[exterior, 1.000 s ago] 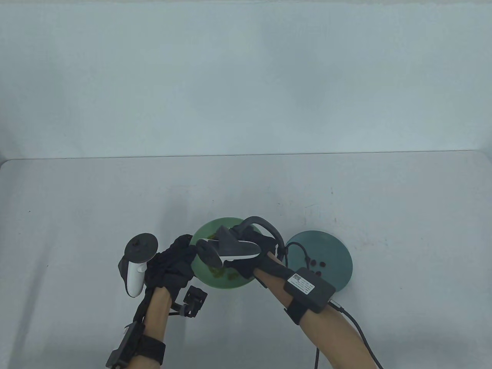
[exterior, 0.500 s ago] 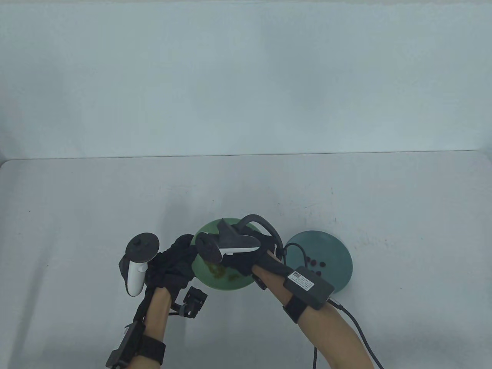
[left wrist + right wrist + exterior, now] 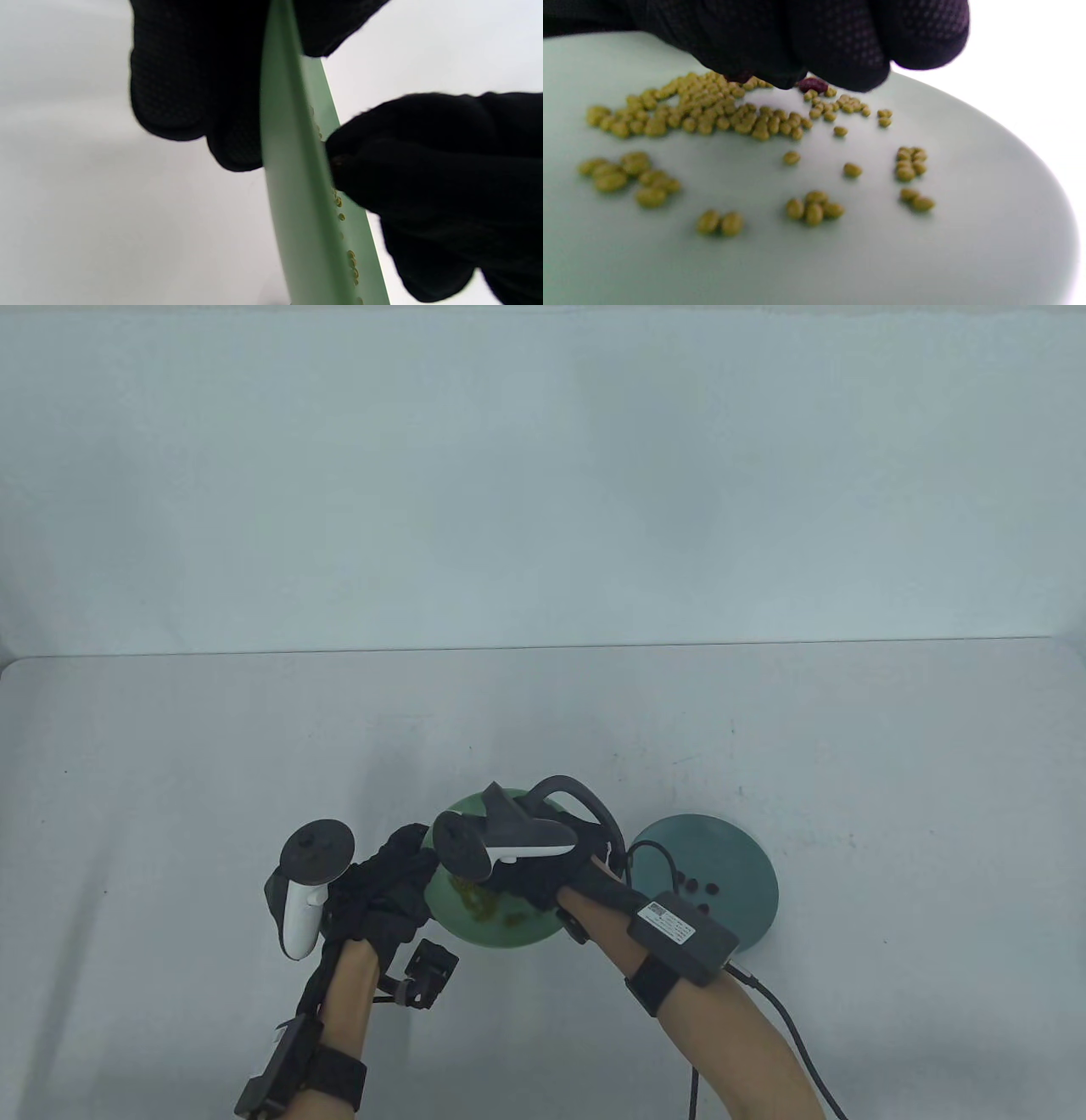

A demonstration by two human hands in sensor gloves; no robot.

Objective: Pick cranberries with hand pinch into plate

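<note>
1. cranberry [image 3: 813, 84] lay among yellow-green beans [image 3: 712, 114] on the light green plate [image 3: 501, 931], at the right hand's [image 3: 543, 878] bunched fingertips [image 3: 835, 55]; whether it was pinched, i cannot tell
2. over the last second that hand had crept slightly left across the plate, likely closing for the pick
3. left hand [image 3: 382, 891] gripped the plate's rim throughout; picked cranberries [image 3: 700, 889] sat on the dark teal plate [image 3: 747, 857]

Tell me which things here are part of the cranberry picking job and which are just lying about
Job:
light green plate
cranberry at the fingertips
dark teal plate
cranberries on it
right hand
left hand

Lying about:
yellow-green beans
cable
</note>
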